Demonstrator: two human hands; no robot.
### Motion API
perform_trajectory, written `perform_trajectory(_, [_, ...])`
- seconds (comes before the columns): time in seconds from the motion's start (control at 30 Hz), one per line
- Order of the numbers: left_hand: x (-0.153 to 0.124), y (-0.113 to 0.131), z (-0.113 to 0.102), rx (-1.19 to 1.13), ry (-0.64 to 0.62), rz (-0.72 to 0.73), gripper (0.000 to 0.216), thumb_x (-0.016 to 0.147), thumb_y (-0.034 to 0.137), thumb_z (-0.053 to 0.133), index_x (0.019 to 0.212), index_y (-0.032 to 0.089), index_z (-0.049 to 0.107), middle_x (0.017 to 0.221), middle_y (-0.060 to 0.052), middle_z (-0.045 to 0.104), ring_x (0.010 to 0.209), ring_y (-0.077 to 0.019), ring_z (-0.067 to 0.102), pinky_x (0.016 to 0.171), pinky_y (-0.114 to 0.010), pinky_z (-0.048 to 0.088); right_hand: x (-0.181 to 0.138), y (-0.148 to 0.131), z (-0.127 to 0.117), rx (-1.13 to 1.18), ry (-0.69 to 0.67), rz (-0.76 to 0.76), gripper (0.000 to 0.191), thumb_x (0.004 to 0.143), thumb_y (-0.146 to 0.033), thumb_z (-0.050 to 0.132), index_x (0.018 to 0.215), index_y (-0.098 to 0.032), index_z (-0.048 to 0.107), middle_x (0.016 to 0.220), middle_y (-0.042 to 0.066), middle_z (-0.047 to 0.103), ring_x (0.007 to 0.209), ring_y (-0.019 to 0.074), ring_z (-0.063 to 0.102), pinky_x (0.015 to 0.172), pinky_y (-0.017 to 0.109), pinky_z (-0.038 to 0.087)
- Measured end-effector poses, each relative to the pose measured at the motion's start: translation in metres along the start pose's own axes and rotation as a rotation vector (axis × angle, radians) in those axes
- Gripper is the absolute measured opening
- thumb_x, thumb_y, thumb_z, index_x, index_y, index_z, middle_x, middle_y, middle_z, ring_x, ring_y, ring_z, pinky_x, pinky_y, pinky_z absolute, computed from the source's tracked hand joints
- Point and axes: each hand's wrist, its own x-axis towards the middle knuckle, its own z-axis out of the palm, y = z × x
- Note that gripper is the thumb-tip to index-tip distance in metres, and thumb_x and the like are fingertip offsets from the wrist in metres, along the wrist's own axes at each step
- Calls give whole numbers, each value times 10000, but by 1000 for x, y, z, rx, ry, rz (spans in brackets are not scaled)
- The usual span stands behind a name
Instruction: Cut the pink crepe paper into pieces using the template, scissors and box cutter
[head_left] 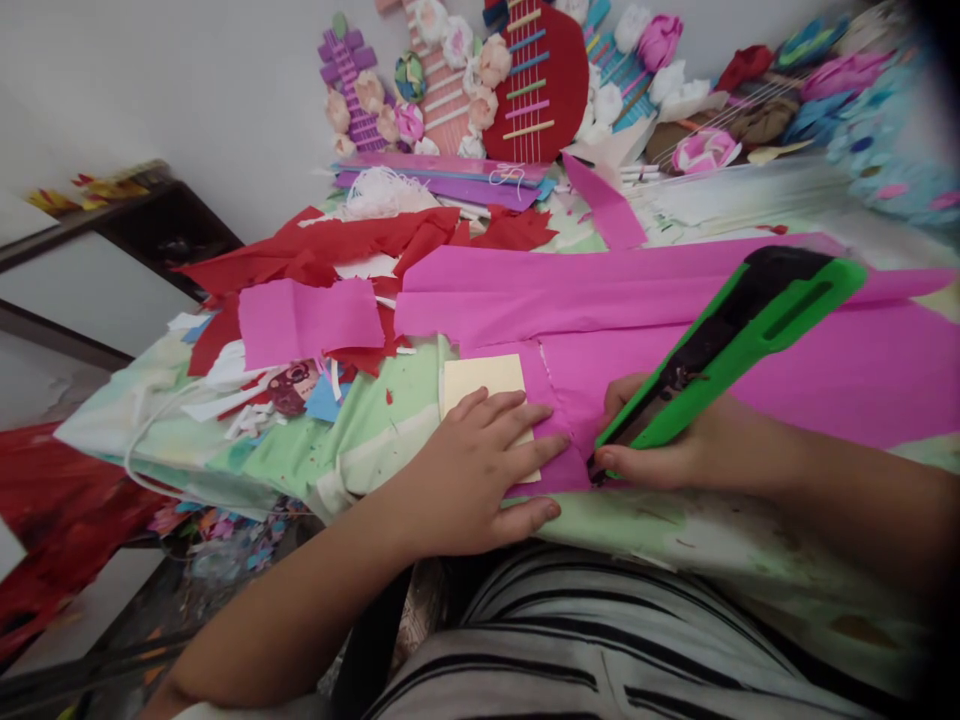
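My right hand is gripping a cutter on pink paper, five o'clock.
My left hand, spread, is resting on a card at six. A slit is showing beside it; a loose piece is lying at nine; paper toward three is looking uncut.

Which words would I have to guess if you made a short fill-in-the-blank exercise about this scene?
1. The right hand holds a black and ____ plastic utility knife.
2. Resting partly on the small pale-yellow rectangular card is the person's ____ hand.
3. The knife's tip points down at a large sheet of bright ____ paper.
4. In the picture, the rounded red craft piece is to the ____ of the purple craft piece.

Missing words: green; left; pink; right
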Motion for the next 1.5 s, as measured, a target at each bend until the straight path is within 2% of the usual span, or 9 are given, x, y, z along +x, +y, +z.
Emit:
perform_trajectory(0.37, [0,-1,0,0,6,12,515,784,492,448,1224,226,446,1298,-77,412,1186,-284,327,991,-498,217,-1,-3,-4,45,44,23,238,632,-395,627,605,-184,519,538,-9,554,497,108,503,441,221,402])
perform_trajectory(0.5, [0,2,1,35,36,10,467,809,462,416,1204,219,465,1269,-86,439,1171,-289,342,972,-503,235,2,-4,-21,31,289,20,253,658,-430,603,639,-182,555,569,2,561,533,121,528,480,234,422])
perform_trajectory(0.63, [-1,10,0,97,99,24,361,844,381,380,1111,190,528,1143,-89,528,1070,-262,430,917,-470,301,5,-8,-34,-49,461,30,402,650,-441,613,985,-220,586,587,-1,550,486,110,500,438,233,392])
perform_trajectory(0.8, [-3,12,0,64,98,-1,376,845,401,388,1109,170,523,1128,-95,529,1072,-246,437,918,-427,326,16,-3,-33,32,433,-44,458,651,-421,610,1049,-218,515,654,0,560,531,116,528,497,250,445])
perform_trajectory(0.97, [-6,1,-2,85,18,-177,556,813,546,344,1282,248,355,1352,-134,313,1240,-369,224,920,-593,223,44,17,-34,40,397,-151,430,688,-441,539,1058,-231,474,800,33,598,736,174,597,649,292,485])
perform_trajectory(1.07, [-11,-4,-4,109,-50,-236,538,822,538,324,1293,278,327,1371,-137,279,1245,-397,197,888,-623,229,52,27,-35,-161,319,-151,594,609,-423,618,1135,-226,425,844,39,598,759,204,593,664,316,473])
perform_trajectory(1.2, [-17,-5,-9,141,-46,-271,540,810,530,359,1274,253,353,1350,-157,304,1220,-378,268,888,-580,273,51,32,-34,-400,296,-114,596,636,-419,594,1153,-185,411,733,33,590,654,187,562,624,319,438])
perform_trajectory(1.33, [-15,-1,-22,187,-31,-228,484,759,476,477,1148,190,470,1201,-147,458,1094,-308,430,839,-454,376,49,35,-33,-423,284,-149,578,648,-396,588,1153,-181,407,751,37,595,652,178,553,645,318,430])
perform_trajectory(1.5, [-9,5,-36,329,-95,-127,127,773,228,460,771,151,562,776,-64,587,764,-208,557,701,-355,411,48,43,-34,-360,279,-176,563,669,-388,569,1163,-208,365,800,38,597,636,170,558,635,313,436])
